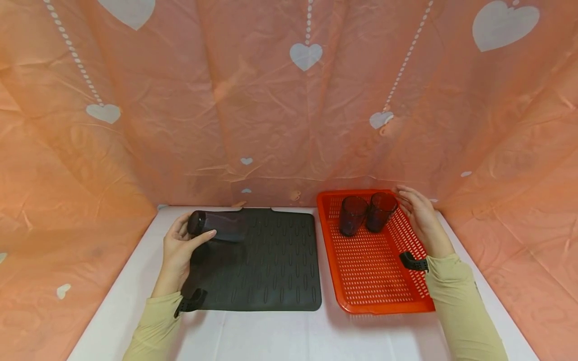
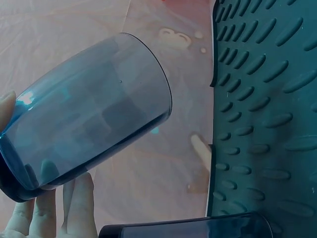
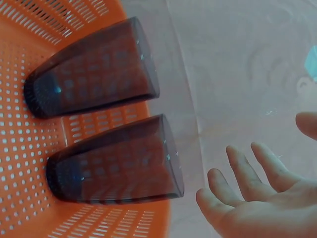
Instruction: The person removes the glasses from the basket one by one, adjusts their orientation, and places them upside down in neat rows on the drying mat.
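Note:
My left hand (image 1: 178, 248) grips a dark tinted drinking glass (image 1: 223, 226) near its thick base, thumb on one side and fingers on the other. The glass is tipped onto its side, its mouth pointing right, above the left part of a black ridged mat (image 1: 280, 260). Part of a second tinted glass (image 2: 193, 229) shows low in the left wrist view, by the mat. Two more glasses (image 1: 353, 215) (image 1: 381, 212) stand mouth up, side by side, at the back of an orange basket (image 1: 331, 265). Beside the right-hand glass, my right hand (image 1: 420, 215) is held with fingers loosely extended and nothing in them.
A white table (image 1: 266, 336) lies under the mat and basket. Behind and at both sides hangs an orange curtain (image 1: 262, 115) with white hearts. The basket's slotted rim rises around its two glasses, and a narrow strip of table separates basket and mat.

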### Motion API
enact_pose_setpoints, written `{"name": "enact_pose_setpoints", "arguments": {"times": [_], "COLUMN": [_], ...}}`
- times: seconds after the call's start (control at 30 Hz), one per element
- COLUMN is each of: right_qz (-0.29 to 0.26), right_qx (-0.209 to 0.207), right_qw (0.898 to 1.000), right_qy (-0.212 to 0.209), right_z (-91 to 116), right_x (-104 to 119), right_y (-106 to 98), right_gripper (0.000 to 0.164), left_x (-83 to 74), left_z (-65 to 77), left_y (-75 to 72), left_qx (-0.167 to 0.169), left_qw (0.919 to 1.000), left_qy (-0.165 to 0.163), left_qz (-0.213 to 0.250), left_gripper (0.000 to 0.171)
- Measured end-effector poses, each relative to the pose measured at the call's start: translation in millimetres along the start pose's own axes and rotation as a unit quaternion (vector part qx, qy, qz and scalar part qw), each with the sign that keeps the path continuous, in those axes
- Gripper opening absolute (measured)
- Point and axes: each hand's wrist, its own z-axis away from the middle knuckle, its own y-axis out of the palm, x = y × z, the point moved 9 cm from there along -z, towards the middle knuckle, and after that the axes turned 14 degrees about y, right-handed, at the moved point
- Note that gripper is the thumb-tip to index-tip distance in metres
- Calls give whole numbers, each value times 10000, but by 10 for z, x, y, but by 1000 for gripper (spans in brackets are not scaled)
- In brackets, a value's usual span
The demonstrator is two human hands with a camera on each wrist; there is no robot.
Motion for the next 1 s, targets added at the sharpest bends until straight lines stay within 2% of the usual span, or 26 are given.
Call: {"name": "enact_pose_setpoints", "arguments": {"times": [0.23, 0.47, 0.67, 0.77, 0.93, 1.0], "right_qz": [170, 459, 658, 776, 969, 1019], "right_qx": [-167, -376, -460, -525, -582, -581], "right_qw": [9997, 9980, 9960, 9944, 9917, 9910], "right_qy": [42, 208, 391, 480, 620, 643], "right_z": [-48, -91, -110, -121, -146, -155], "right_x": [-34, -92, -138, -146, -156, -160], "right_y": [-64, -150, -192, -198, -196, -194], "right_gripper": [25, 14, 15, 25, 53, 59], "left_x": [-15, -14, 11, 27, 56, 73], "left_z": [0, -2, -3, -1, 6, 11], "left_y": [-12, -11, -5, -4, -10, 1], "left_qx": [-14, 8, 35, 35, 74, 118], "left_qw": [9999, 9999, 9998, 9997, 9989, 9986], "left_qy": [12, -18, -54, -68, -80, -90], "left_qz": [-159, -143, -171, -228, -460, -498], "left_gripper": [68, 70, 73, 73, 72, 70]}}
